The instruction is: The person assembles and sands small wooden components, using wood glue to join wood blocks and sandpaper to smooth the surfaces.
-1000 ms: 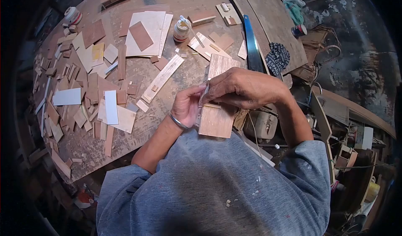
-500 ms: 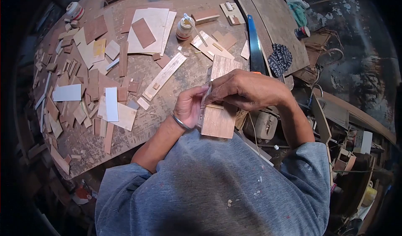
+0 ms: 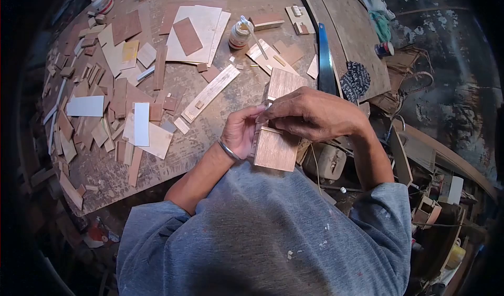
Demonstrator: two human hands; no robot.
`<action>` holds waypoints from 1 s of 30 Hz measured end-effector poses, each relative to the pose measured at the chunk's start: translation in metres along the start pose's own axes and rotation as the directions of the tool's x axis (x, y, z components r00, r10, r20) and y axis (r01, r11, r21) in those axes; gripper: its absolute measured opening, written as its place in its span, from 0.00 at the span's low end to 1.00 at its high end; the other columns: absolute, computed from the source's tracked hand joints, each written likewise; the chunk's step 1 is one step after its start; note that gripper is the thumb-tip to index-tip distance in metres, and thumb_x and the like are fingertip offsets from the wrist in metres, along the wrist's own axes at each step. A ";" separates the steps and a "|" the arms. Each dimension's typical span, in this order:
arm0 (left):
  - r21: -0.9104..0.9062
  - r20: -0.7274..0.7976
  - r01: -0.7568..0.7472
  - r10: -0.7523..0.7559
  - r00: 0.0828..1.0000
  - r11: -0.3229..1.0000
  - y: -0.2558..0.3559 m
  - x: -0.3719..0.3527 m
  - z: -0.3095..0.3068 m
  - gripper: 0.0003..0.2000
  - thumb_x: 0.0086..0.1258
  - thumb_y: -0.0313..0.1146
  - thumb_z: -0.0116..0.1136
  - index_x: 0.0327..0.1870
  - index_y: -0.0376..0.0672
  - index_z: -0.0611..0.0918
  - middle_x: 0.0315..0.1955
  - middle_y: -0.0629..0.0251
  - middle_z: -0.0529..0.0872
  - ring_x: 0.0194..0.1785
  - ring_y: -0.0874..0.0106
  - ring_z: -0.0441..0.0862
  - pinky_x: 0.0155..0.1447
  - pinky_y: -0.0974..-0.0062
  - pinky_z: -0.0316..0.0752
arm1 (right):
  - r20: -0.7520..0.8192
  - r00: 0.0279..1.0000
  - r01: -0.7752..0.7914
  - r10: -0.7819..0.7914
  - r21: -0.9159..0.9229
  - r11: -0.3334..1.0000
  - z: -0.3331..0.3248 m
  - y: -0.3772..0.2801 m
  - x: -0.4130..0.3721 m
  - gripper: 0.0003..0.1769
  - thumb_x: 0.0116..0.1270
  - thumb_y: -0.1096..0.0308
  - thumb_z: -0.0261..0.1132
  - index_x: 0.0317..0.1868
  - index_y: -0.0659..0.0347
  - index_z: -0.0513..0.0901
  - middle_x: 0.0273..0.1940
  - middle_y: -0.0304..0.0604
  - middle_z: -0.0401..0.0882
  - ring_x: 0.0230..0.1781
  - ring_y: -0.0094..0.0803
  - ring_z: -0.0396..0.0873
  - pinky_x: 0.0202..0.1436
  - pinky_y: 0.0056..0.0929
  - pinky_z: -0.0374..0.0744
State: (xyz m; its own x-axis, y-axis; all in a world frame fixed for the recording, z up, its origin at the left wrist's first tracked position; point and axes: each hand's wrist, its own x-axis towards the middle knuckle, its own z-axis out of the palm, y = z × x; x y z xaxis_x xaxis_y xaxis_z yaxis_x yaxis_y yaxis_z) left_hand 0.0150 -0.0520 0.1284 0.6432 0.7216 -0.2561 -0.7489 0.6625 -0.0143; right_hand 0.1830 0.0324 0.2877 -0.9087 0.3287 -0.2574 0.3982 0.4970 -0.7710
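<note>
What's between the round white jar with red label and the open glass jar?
Flat brown wooden boards and a stack of pale rectangular sheets, seen in the head view.

From here, the right hand [image 3: 262, 118] has eased slightly down the wooden box [image 3: 277, 151], baring a touch more of its far part. A small pale spot [image 3: 269, 105] now shows more plainly there, just beside the fingers.

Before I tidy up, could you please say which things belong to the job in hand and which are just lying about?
Job in hand:
- wooden piece, left hand and right hand on it
- perhaps the open jar

Seemingly lying about:
- long dark blade
- lettered disc
- white strip
</note>
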 end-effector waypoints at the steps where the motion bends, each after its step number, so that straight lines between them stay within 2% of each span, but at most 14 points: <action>1: -0.002 0.002 -0.004 0.004 1.000 1.000 0.001 -0.001 0.001 0.17 0.73 0.39 0.60 0.55 0.37 0.84 0.47 0.58 0.90 0.51 0.64 0.87 0.62 0.62 0.81 | -0.016 1.000 0.022 -0.022 -0.010 1.000 0.000 0.000 0.001 0.18 0.69 0.73 0.64 0.58 0.67 0.84 0.47 0.55 0.88 0.46 0.50 0.87 0.55 0.45 0.83; 5: -0.022 0.045 -0.031 0.032 0.998 0.999 0.003 -0.002 0.001 0.16 0.74 0.38 0.59 0.55 0.37 0.83 0.47 0.57 0.90 0.51 0.64 0.87 0.62 0.61 0.81 | -0.072 0.996 0.053 -0.057 -0.054 0.997 -0.003 -0.001 0.003 0.17 0.69 0.72 0.65 0.56 0.67 0.85 0.44 0.52 0.88 0.45 0.47 0.87 0.52 0.44 0.83; 8: -0.062 0.055 -0.035 0.039 0.998 0.997 0.004 -0.001 -0.002 0.17 0.75 0.38 0.57 0.57 0.36 0.82 0.48 0.56 0.90 0.52 0.64 0.88 0.63 0.61 0.82 | -0.144 0.990 0.000 -0.004 -0.029 1.000 -0.009 -0.004 -0.002 0.14 0.68 0.71 0.67 0.52 0.66 0.87 0.42 0.49 0.88 0.42 0.42 0.87 0.49 0.40 0.84; 11: -0.070 0.074 -0.031 0.037 0.997 0.997 0.008 0.002 -0.007 0.19 0.75 0.37 0.55 0.60 0.35 0.81 0.50 0.54 0.89 0.53 0.62 0.88 0.64 0.60 0.82 | -0.304 0.953 -0.043 0.016 -0.083 0.996 -0.009 -0.009 -0.009 0.11 0.69 0.70 0.69 0.49 0.66 0.88 0.40 0.48 0.88 0.40 0.38 0.87 0.45 0.36 0.83; 12: -0.072 0.106 -0.032 0.040 0.994 0.997 0.009 0.002 -0.008 0.19 0.75 0.37 0.55 0.61 0.35 0.80 0.51 0.54 0.89 0.54 0.62 0.88 0.64 0.60 0.82 | -0.362 0.932 -0.002 -0.025 -0.075 0.997 -0.006 -0.008 -0.010 0.10 0.69 0.69 0.70 0.47 0.67 0.88 0.39 0.47 0.88 0.39 0.35 0.87 0.43 0.34 0.83; 15: -0.077 0.116 -0.059 0.067 0.991 0.995 0.011 0.002 -0.010 0.21 0.75 0.38 0.54 0.65 0.36 0.78 0.53 0.53 0.88 0.55 0.60 0.88 0.65 0.58 0.82 | -0.441 0.895 -0.078 0.060 -0.022 0.997 -0.004 -0.019 -0.019 0.09 0.69 0.71 0.70 0.46 0.67 0.88 0.39 0.44 0.87 0.36 0.31 0.85 0.40 0.32 0.81; 18: -0.115 0.147 -0.096 0.113 0.983 0.989 0.014 0.004 -0.005 0.22 0.75 0.38 0.55 0.66 0.37 0.77 0.54 0.52 0.87 0.57 0.59 0.87 0.66 0.57 0.81 | -0.553 0.794 -0.217 0.254 0.132 0.967 -0.001 -0.025 -0.030 0.08 0.68 0.73 0.71 0.46 0.68 0.88 0.41 0.43 0.86 0.35 0.27 0.81 0.39 0.28 0.78; 21: -0.091 0.165 -0.138 0.152 0.975 0.986 0.018 0.006 0.004 0.23 0.75 0.39 0.55 0.67 0.37 0.76 0.55 0.52 0.87 0.58 0.58 0.87 0.67 0.56 0.81 | -0.667 0.722 -0.161 0.185 0.099 0.982 0.017 -0.017 -0.035 0.09 0.67 0.76 0.71 0.46 0.69 0.87 0.43 0.43 0.85 0.35 0.24 0.78 0.37 0.24 0.75; 22: -0.070 0.163 -0.151 0.161 0.973 0.986 0.019 0.006 0.007 0.23 0.74 0.40 0.56 0.67 0.38 0.77 0.56 0.52 0.87 0.58 0.58 0.87 0.67 0.55 0.80 | -0.708 0.705 -0.103 0.047 -0.037 0.994 0.021 -0.009 -0.033 0.12 0.66 0.73 0.71 0.49 0.68 0.88 0.39 0.45 0.86 0.33 0.23 0.81 0.34 0.21 0.77; 25: -0.044 0.145 -0.232 0.236 0.961 0.972 0.021 0.009 0.014 0.24 0.74 0.41 0.57 0.67 0.37 0.76 0.57 0.52 0.86 0.59 0.58 0.86 0.67 0.55 0.80 | -0.733 0.600 -0.178 0.321 0.269 0.947 0.035 -0.025 -0.032 0.13 0.66 0.73 0.72 0.50 0.68 0.88 0.40 0.44 0.85 0.32 0.20 0.81 0.33 0.18 0.77; 26: -0.041 0.145 -0.247 0.251 0.957 0.968 0.021 0.011 0.015 0.24 0.74 0.42 0.57 0.67 0.37 0.77 0.57 0.52 0.86 0.59 0.58 0.86 0.67 0.54 0.79 | -0.757 0.545 -0.157 0.361 0.332 0.930 0.045 -0.023 -0.031 0.15 0.67 0.72 0.72 0.53 0.67 0.87 0.42 0.41 0.85 0.32 0.18 0.80 0.34 0.17 0.77; 29: -0.043 0.152 -0.290 0.293 0.944 0.956 0.021 0.013 0.015 0.26 0.75 0.44 0.58 0.67 0.37 0.76 0.58 0.53 0.86 0.61 0.58 0.85 0.69 0.53 0.78 | -0.677 0.429 -0.180 0.597 0.584 0.792 0.067 -0.027 -0.026 0.18 0.68 0.72 0.72 0.57 0.68 0.85 0.41 0.40 0.83 0.32 0.17 0.79 0.33 0.17 0.76; 30: -0.044 0.159 -0.302 0.305 0.939 0.952 0.021 0.012 0.017 0.26 0.75 0.45 0.59 0.68 0.37 0.76 0.58 0.53 0.86 0.62 0.58 0.84 0.70 0.53 0.77 | -0.682 0.451 -0.093 0.575 0.605 0.791 0.074 -0.024 -0.024 0.23 0.69 0.73 0.72 0.62 0.69 0.81 0.38 0.38 0.83 0.31 0.15 0.79 0.30 0.16 0.75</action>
State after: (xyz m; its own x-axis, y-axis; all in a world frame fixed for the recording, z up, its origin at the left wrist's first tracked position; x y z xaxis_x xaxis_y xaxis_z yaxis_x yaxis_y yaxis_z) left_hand 0.0100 -0.0264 0.1417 0.4011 0.9114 -0.0915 -0.9143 0.4045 0.0207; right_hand 0.1865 -0.0470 0.2689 -0.0950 0.9822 -0.1622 0.3237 -0.1236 -0.9380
